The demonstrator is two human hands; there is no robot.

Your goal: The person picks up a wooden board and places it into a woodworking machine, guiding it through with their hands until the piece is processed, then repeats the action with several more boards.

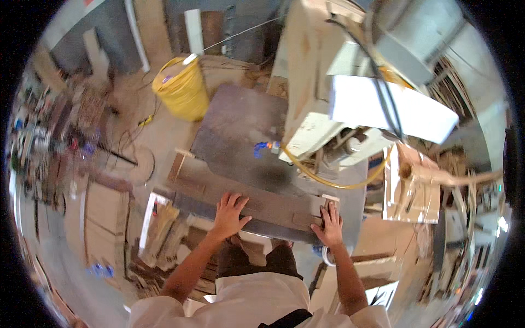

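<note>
A long brown wooden board (273, 206) lies along the near edge of a dark metal machine table (235, 123). On the board's near side, left of its middle, rests my left hand (229, 214), with fingers spread and thumb pointing right. My right hand (329, 228) lies over the board's right end with its fingers apart, next to a small rectangular piece (303, 220) on top of the board. A pale wood strip (330, 198) shows just beyond the right fingertips. Another short strip (178, 167) stands out at the board's left end. Neither hand is closed around anything.
A cream machine body (309, 134) rises beyond the table, with a blue jointed nozzle (265, 146) and a yellow hose (333, 185). At right stands a taped cardboard box (421, 191). A yellow sack (183, 90) stands at far left. Wood offcuts (164, 229) lie below left.
</note>
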